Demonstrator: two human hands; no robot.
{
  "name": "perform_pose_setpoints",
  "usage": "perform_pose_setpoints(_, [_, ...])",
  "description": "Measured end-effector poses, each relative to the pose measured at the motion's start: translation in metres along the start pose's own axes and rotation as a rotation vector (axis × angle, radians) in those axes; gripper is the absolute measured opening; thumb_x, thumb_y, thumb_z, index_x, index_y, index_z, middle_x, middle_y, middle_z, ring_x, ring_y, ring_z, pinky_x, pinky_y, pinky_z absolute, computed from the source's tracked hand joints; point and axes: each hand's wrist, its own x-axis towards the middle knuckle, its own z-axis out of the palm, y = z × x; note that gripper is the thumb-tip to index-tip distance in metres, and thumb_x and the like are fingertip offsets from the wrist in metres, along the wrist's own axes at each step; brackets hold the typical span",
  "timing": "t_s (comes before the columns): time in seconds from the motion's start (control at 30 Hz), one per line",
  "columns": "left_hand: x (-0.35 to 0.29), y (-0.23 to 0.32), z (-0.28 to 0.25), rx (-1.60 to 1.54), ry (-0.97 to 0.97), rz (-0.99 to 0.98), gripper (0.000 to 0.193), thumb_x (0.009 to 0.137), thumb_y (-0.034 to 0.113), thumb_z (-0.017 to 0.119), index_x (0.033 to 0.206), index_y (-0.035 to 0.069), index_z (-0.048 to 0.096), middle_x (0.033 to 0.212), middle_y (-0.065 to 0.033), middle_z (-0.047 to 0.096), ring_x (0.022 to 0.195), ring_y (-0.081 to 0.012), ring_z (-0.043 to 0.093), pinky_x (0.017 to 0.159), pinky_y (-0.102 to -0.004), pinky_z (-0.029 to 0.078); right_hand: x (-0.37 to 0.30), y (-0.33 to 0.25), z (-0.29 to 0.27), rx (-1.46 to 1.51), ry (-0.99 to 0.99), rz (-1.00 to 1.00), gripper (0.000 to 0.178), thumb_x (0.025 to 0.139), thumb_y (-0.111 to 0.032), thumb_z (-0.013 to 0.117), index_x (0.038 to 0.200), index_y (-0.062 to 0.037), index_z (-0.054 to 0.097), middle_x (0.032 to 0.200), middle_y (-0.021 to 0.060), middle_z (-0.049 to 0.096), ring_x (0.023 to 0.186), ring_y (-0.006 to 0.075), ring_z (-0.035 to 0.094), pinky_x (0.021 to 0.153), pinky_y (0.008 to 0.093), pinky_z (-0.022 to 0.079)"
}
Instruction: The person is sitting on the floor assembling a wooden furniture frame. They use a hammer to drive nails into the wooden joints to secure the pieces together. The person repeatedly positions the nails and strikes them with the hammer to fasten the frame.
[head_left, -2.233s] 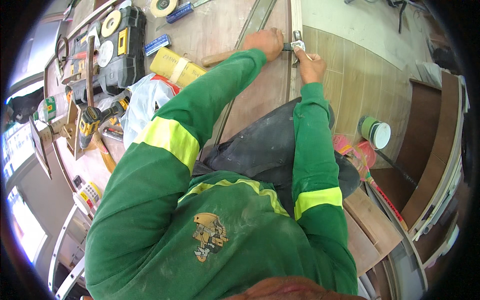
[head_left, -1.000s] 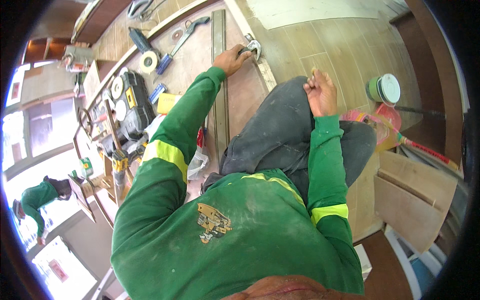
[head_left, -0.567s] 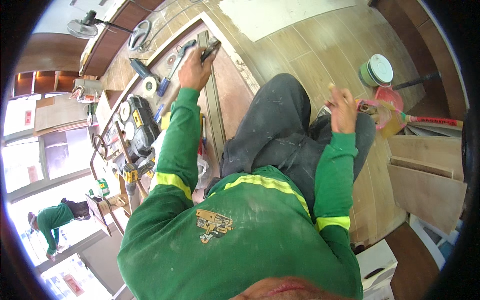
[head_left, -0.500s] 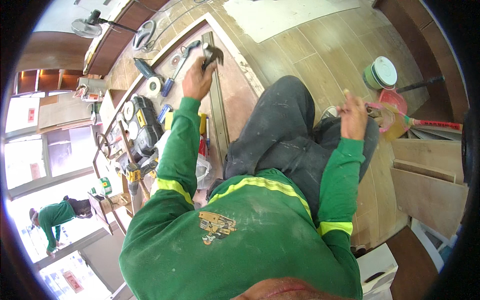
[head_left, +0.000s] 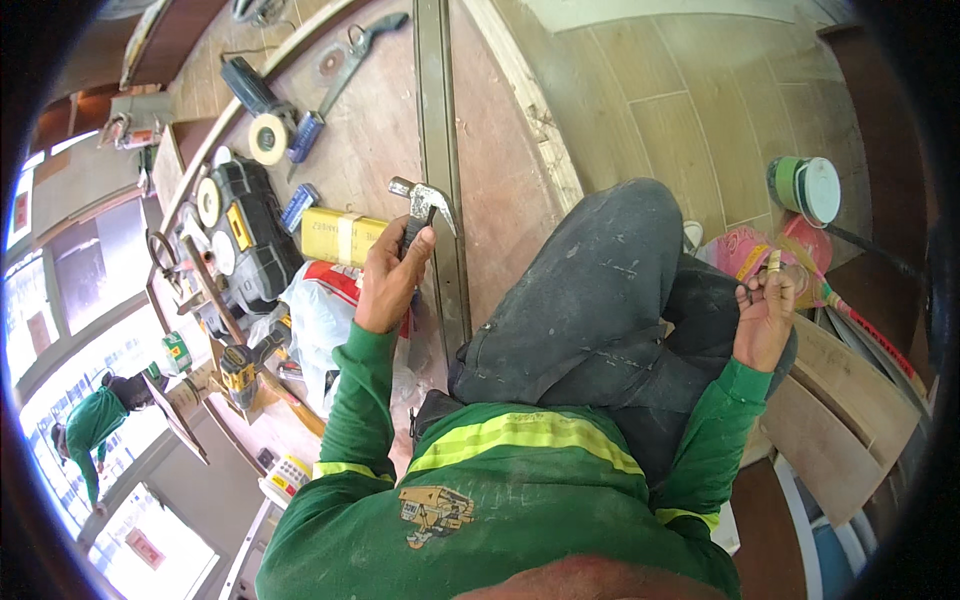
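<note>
My left hand [head_left: 394, 268] is closed round the handle of a claw hammer [head_left: 427, 198]. The hammer's metal head sits above the fist, over a long brown metal strip [head_left: 436, 120] lying on a wooden panel [head_left: 505, 185]. Just left of that hand lies a yellow box [head_left: 335, 236] with a pale band round it. My right hand [head_left: 766, 318] is raised beside my right knee. Its fingers curl toward the thumb, one finger stands up with a yellowish wrap, and a small dark thing may be in the pinch; I cannot make it out.
Left of the panel lie an angle grinder [head_left: 255, 95], a handsaw [head_left: 350, 80], a black tool case [head_left: 255, 235], a plastic bag [head_left: 320, 310] and a cordless drill [head_left: 240, 372]. A white-lidded bucket [head_left: 820, 190] stands right, above leaning boards [head_left: 830, 440]. Another person [head_left: 95, 430] bends far left.
My left hand has drawn the hammer closer to my body. My right hand has lowered and moved outward, its fingers curling more. The whole view has shifted.
</note>
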Motion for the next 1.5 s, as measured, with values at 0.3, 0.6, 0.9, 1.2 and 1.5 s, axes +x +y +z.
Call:
perform_pose_setpoints(0.3, [0.018,-0.001,0.007,0.068,-0.008,0.083,0.052,0.1,0.032,0.078,0.134,-0.003,0.06,0.089,0.0014,0.06,0.076,-0.0094,0.051,0.068,-0.0253,0.043,0.021,-0.014,0.058,0.013,-0.129,-0.012,0.016,0.108,-0.019,0.062,0.122,-0.0108,0.059,0.1,0.0029,0.061,0.092,0.0151,0.059,0.088,0.0348,0.053])
perform_pose_setpoints(0.6, [0.006,0.041,0.039,0.489,0.0,0.336,0.049,0.096,0.037,0.079,0.128,0.004,0.063,0.075,-0.0119,0.063,0.059,-0.0206,0.057,0.058,-0.0365,0.047,0.01,0.006,0.075,0.108,-0.11,-0.03,0.014,0.108,-0.017,0.064,0.119,-0.0098,0.059,0.101,0.007,0.068,0.086,0.0159,0.064,0.082,0.0325,0.055])
perform_pose_setpoints(0.9, [-0.035,0.072,0.083,0.488,-0.05,0.614,0.046,0.095,0.027,0.082,0.129,0.003,0.062,0.079,-0.0067,0.065,0.066,-0.011,0.057,0.058,-0.0298,0.048,-0.009,0.015,0.051,0.137,-0.083,-0.047,0.01,0.107,-0.017,0.065,0.112,-0.0097,0.06,0.099,0.0065,0.071,0.084,0.0145,0.068,0.077,0.0304,0.056])
perform_pose_setpoints(1.2, [-0.067,0.086,0.115,0.533,-0.119,0.647,0.047,0.097,0.03,0.08,0.131,0.003,0.061,0.082,-0.0067,0.067,0.07,-0.0118,0.058,0.064,-0.0305,0.05,-0.028,0.005,0.011,0.221,-0.06,-0.082,0.013,0.106,-0.021,0.067,0.112,-0.0118,0.061,0.107,0.0035,0.07,0.092,0.0133,0.065,0.083,0.032,0.054])
perform_pose_setpoints(1.5, [-0.065,0.082,0.126,0.288,-0.329,0.666,0.042,0.106,0.029,0.069,0.135,0.0,0.06,0.101,-0.0056,0.067,0.088,-0.0128,0.06,0.077,-0.0295,0.05,-0.033,0.002,0.005,0.19,-0.082,-0.123,0.012,0.105,-0.019,0.069,0.113,-0.012,0.064,0.103,-0.002,0.067,0.09,0.0118,0.063,0.081,0.0308,0.052])
